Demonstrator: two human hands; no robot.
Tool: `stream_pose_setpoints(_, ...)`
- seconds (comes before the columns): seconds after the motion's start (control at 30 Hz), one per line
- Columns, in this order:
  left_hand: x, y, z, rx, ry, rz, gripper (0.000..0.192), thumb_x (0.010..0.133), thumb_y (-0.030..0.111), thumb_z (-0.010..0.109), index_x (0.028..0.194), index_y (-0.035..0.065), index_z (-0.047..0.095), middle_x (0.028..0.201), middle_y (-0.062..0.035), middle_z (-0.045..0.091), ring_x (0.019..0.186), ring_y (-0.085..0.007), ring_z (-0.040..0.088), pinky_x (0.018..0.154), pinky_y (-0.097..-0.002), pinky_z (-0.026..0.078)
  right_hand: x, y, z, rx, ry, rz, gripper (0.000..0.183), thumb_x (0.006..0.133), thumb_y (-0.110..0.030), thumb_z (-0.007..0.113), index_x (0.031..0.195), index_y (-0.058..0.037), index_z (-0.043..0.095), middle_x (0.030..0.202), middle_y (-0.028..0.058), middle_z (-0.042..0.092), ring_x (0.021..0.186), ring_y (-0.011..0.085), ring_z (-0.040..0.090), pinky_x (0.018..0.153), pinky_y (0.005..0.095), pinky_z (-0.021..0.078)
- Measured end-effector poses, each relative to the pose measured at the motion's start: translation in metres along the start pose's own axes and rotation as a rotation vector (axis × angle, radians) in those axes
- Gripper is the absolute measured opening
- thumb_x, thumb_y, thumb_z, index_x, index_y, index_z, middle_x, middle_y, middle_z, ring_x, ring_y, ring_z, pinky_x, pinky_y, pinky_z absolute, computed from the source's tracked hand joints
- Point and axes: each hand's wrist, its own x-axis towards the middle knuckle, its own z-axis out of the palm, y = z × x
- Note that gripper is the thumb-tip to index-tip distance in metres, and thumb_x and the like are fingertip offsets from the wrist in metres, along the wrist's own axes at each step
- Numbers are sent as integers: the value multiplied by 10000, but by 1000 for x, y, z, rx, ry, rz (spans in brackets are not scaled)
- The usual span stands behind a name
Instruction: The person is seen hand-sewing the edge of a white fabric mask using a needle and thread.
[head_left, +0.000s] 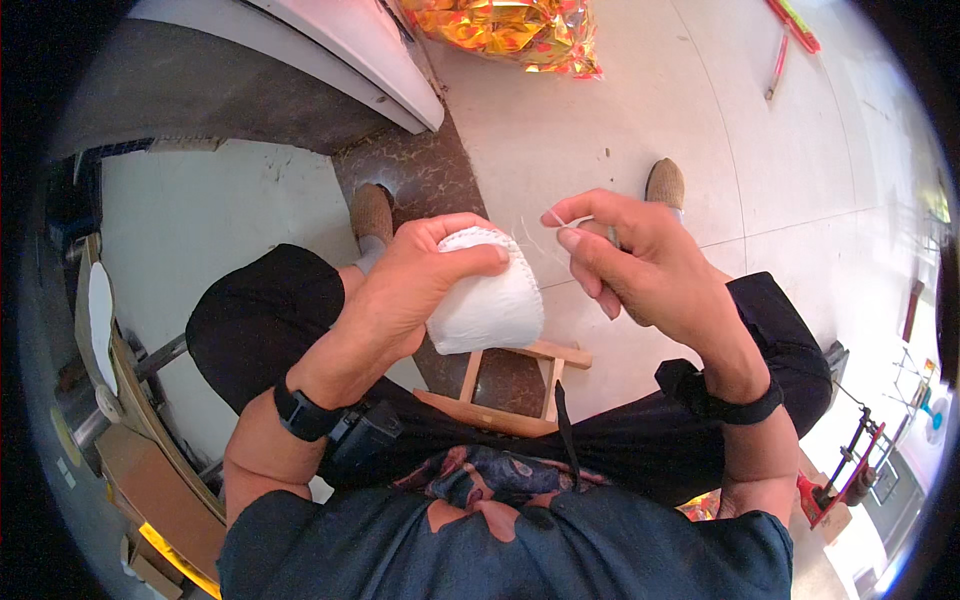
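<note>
A white, curved piece of leather-like material (487, 311) with stitches along its edge is held up in front of my lap. My left hand (442, 270) grips it at its upper left, the thumb on its face and the fingers behind. To its right, my right hand (607, 255) pinches a thin white thread (555, 216) between thumb and forefinger. Loose thread ends (527, 234) stick out from the stitched edge, between the two hands. Whether a needle is in my right hand, I cannot tell.
Below the hands stands a wooden stool frame (487, 416) between my legs. A shiny gold and red bag (510, 30) lies on the floor at the top. At left are a cardboard box (157, 495) and a board edge; at lower right, a red and black metal device (840, 472).
</note>
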Motion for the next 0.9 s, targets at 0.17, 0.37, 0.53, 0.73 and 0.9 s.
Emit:
stream_pose_setpoints(0.17, -1, 0, 1, 17, 2, 24, 157, 742, 83, 603, 887, 25, 580, 769, -39, 593, 678, -104, 571, 619, -234, 473, 8, 8, 6, 190, -169, 135, 195, 869, -180, 483, 955, -15, 540, 523, -33, 433, 418, 43, 404, 391, 187, 311)
stream_pose_setpoints(0.37, -3, 2, 1, 43, -11, 32, 157, 739, 86, 610, 883, 29, 582, 765, -35, 593, 674, -100, 567, 614, -232, 471, 8, 3, 1, 186, -149, 116, 178, 842, -190, 527, 838, -15, 558, 531, -14, 461, 427, 54, 426, 394, 201, 326)
stream_pose_setpoints(0.53, -2, 1, 1, 26, 7, 17, 163, 739, 86, 605, 882, 11, 588, 780, -62, 591, 684, -120, 567, 616, -241, 472, 5, -4, 9, 147, -60, 73, 195, 824, -193, 539, 813, 0, 566, 550, 4, 502, 451, 66, 456, 415, 218, 359)
stream_pose_setpoints(0.73, -1, 1, 0, 7, 1, 53, 153, 759, 88, 599, 886, 3, 579, 783, -62, 594, 683, -111, 568, 604, -230, 470, 1, -8, 10, 75, -12, 81, 173, 813, -163, 538, 821, 7, 566, 597, 17, 535, 503, 69, 480, 437, 218, 380)
stream_pose_setpoints(0.9, 0, -1, -1, -24, 41, 95, 159, 774, 99, 593, 898, 2, 571, 782, -62, 592, 678, -112, 568, 599, -227, 466, 0, 0, 21, 80, 31, -82, 138, 843, -160, 544, 848, -23, 561, 556, -46, 455, 460, 11, 401, 412, 161, 312)
